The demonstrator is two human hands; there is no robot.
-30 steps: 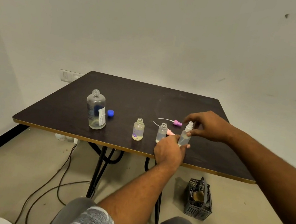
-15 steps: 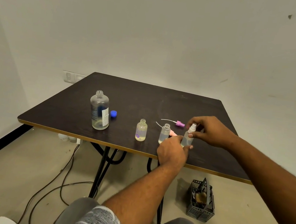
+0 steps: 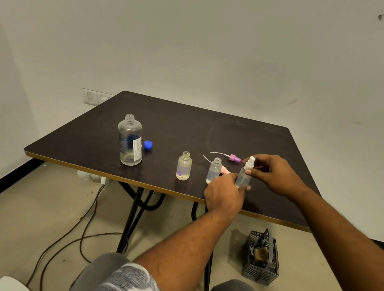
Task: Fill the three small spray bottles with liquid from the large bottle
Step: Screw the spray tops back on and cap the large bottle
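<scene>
The large clear bottle stands uncapped at the table's left, its blue cap lying beside it. Two small open bottles stand near the front edge: a yellowish one and a clear one. My left hand grips the base of a third small bottle at the right. My right hand pinches its white spray top. A purple spray head and a pink spray head, each with a dip tube, lie on the table behind the bottles.
The dark square table has a wooden front edge. A grey plastic basket sits on the floor at the right, and cables run under the table. My knees fill the bottom of the view.
My hands stay on the third small bottle and its white top, with only slight finger movement. The camera has shifted a little.
</scene>
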